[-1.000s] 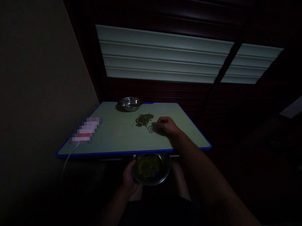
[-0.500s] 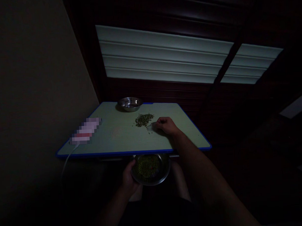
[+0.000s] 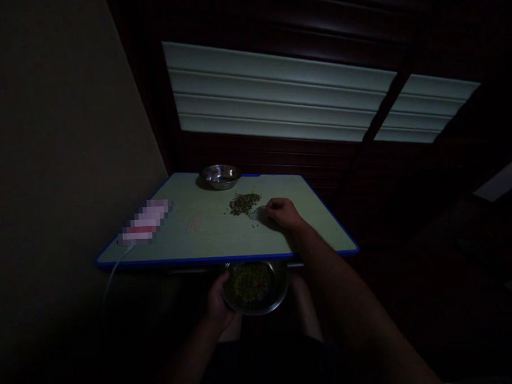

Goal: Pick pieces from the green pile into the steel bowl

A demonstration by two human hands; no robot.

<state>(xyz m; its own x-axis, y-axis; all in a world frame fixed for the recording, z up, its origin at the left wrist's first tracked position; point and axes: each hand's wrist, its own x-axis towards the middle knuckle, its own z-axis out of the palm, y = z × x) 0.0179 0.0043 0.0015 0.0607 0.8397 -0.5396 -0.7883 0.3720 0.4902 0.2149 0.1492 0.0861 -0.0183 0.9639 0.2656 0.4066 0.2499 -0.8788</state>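
My left hand (image 3: 219, 302) grips the left rim of a metal bowl (image 3: 281, 295), held just below the table's front edge. Small green grains or beans (image 3: 248, 283) lie in that bowl, with a tiny red spot among them. Over the table, my right hand (image 3: 283, 213) is closed on a small clear, flat piece (image 3: 258, 213); the dim light hides its exact kind. Its tip points left, at the near edge of a loose pile of small brownish-green grains (image 3: 243, 204). A few stray grains lie in front of the pile.
The pale table (image 3: 215, 239) has a blue rim. A second metal bowl (image 3: 220, 177) stands at its back left. A blurred-out pink object (image 3: 146, 222) with a white cable (image 3: 112, 277) lies on the left. Dark wooden panels with pale slats (image 3: 272, 95) rise behind; a wall flanks the left.
Almost nothing differs. The clear piece in my right hand has shifted very slightly beside the pile; my left hand and the bowl stay in place.
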